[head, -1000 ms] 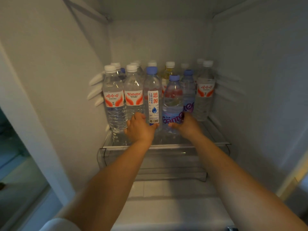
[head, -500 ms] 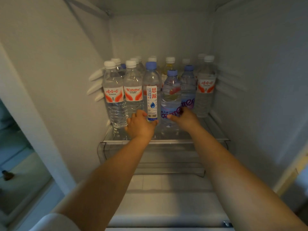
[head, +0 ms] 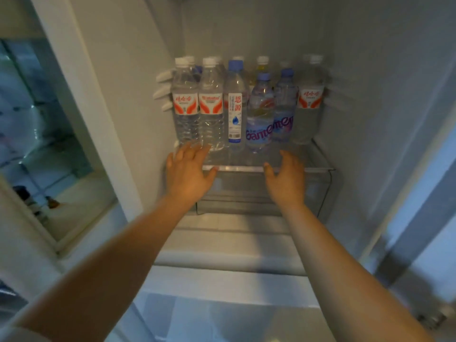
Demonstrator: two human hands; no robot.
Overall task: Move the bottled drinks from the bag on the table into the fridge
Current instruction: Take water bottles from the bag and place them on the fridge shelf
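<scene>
Bottled drinks (head: 246, 107) standing packed on the fridge shelf (head: 318, 166)

We are hovering our left hand (head: 188, 172) and right hand (head: 286, 177) spread wide, empty, near the front row, leaving bottles upright.

Water bottles stand upright in rows on the fridge's glass shelf (head: 318, 156). In front, from the left: two white-capped bottles with red-orange labels (head: 185, 104) (head: 211, 104), a tall blue-capped bottle with a white label (head: 234, 107), and a shorter blue-capped bottle with a blue label (head: 259, 119). Behind it stands another blue-capped bottle (head: 283, 112), and at the right another red-labelled one (head: 309, 102).
</scene>
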